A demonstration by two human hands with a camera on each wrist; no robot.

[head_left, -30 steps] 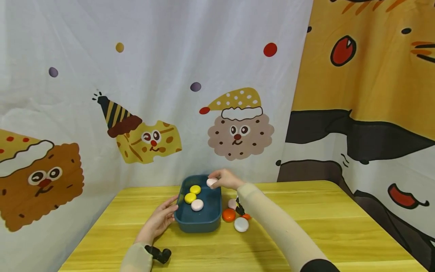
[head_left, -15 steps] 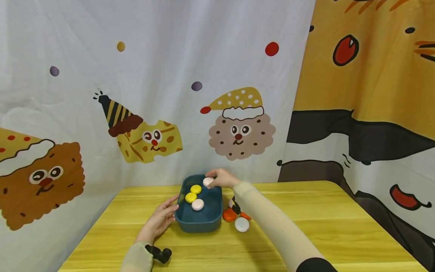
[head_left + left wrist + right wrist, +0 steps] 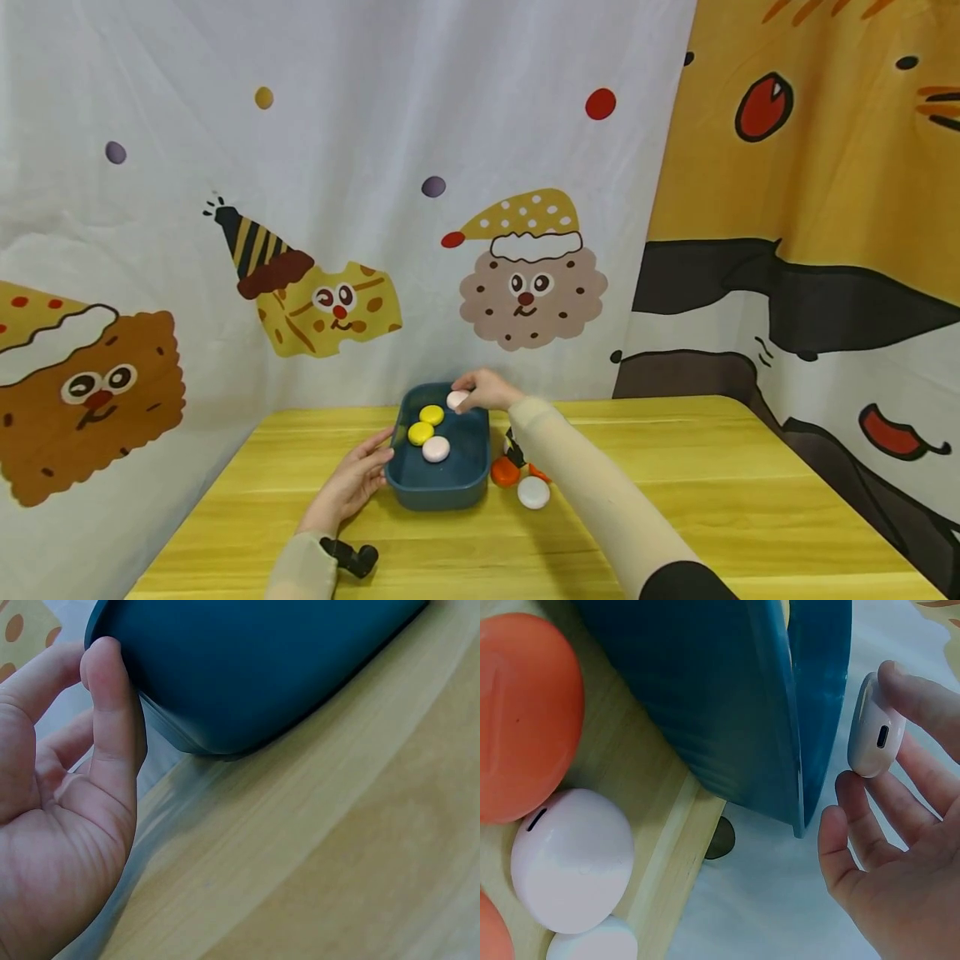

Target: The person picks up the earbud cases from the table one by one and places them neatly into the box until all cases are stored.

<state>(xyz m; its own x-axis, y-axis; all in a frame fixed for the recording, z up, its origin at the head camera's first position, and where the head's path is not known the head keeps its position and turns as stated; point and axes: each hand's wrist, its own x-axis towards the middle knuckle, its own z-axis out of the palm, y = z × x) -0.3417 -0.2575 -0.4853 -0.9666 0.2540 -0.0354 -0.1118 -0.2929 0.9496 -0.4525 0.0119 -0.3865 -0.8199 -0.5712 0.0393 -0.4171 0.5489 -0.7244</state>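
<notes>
A dark blue rectangular bin (image 3: 441,498) stands on the wooden table. Over its far right corner my right hand (image 3: 489,390) pinches a pale pink, rounded disc (image 3: 877,731) between thumb and fingers; a small dark slot shows in the disc's edge. Against the bin's left side rests my left hand (image 3: 352,485), thumb and fingers touching near the rim, as the left wrist view (image 3: 90,772) also shows. Inside the bin lie one yellow disc (image 3: 431,414), a second yellow disc (image 3: 421,433) and a pale pink disc (image 3: 436,449).
Right of the bin, on the table (image 3: 675,483), are an orange disc (image 3: 505,472), a whitish disc (image 3: 533,492) and others partly hidden by the right arm. A printed curtain (image 3: 420,250) hangs behind the table's far edge.
My right hand has shifted slightly left over the bin, still pinching the pale pink disc. The left hand keeps its place at the bin's side, and the discs inside stay put.
</notes>
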